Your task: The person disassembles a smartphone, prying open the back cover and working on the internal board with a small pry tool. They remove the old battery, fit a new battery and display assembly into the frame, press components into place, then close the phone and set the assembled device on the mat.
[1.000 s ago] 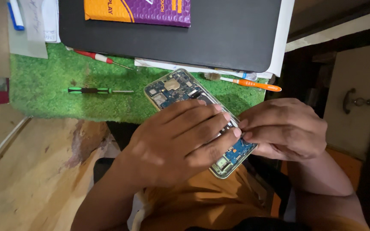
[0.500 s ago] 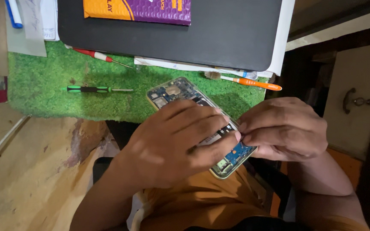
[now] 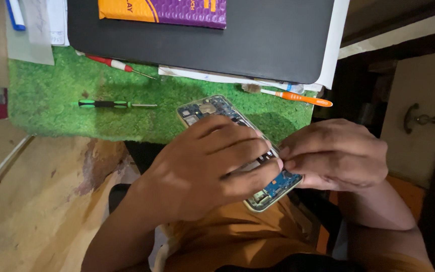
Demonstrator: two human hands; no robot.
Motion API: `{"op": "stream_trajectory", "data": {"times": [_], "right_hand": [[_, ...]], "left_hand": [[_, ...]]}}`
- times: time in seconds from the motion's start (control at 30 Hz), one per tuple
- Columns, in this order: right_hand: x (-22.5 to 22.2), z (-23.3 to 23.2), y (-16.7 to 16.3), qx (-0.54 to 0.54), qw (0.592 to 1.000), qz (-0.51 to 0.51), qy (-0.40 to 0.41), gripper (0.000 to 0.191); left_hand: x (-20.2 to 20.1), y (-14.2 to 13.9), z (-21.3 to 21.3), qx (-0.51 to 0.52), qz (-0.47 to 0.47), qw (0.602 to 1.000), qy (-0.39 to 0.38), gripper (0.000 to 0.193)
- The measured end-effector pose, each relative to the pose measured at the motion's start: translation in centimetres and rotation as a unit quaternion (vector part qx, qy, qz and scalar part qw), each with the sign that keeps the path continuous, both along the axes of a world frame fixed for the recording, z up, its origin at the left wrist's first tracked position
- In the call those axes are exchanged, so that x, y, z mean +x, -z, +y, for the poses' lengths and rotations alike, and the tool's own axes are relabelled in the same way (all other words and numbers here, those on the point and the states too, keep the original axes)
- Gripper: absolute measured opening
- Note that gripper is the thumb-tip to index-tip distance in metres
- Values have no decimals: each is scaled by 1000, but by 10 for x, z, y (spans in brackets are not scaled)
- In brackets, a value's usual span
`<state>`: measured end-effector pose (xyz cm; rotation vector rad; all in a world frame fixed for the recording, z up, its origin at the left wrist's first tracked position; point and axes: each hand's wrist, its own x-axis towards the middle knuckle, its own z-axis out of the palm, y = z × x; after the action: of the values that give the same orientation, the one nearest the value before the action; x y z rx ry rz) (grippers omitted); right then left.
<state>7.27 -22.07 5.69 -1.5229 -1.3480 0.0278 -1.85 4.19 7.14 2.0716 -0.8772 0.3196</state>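
An opened smartphone (image 3: 212, 110) with its blue circuit boards bare lies tilted over my lap, at the near edge of a green grass-like mat (image 3: 56, 100). My left hand (image 3: 202, 171) lies across the phone's middle and grips it, fingers wrapped over the top. My right hand (image 3: 336, 153) is at the phone's lower right end, with thumb and fingertips pinched together against the edge beside the small blue board (image 3: 278, 184). What the fingertips pinch is hidden.
A green-and-black screwdriver (image 3: 114, 104) lies on the mat to the left. A red-handled screwdriver (image 3: 112, 63) and an orange toothbrush (image 3: 298, 97) lie by a black closed laptop (image 3: 202, 45) carrying an orange-and-purple padded envelope (image 3: 167, 10). A wooden cabinet (image 3: 419, 116) stands to the right.
Both hands stay on the phone in nearly the same place. The phone has tilted very slightly; nothing was picked up or let go.
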Motion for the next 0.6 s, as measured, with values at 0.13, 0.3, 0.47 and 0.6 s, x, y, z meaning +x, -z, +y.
{"op": "stream_trajectory", "data": {"times": [0.13,0.3,0.47,0.6], "right_hand": [[2,1,0,4,1000,-2,-9,23],[0,5,2,3,999,-21,35,28],[-13,10,5,29,958,278,60,72],[-26,12,9,23,892,446,75,84]], "left_hand": [[-1,5,-2,-8,-21,1000,-9,24],[0,18,-10,6,-74,995,-63,22],[3,34,-27,75,-126,968,-204,31],[3,43,-38,100,-143,948,-267,37]]}}
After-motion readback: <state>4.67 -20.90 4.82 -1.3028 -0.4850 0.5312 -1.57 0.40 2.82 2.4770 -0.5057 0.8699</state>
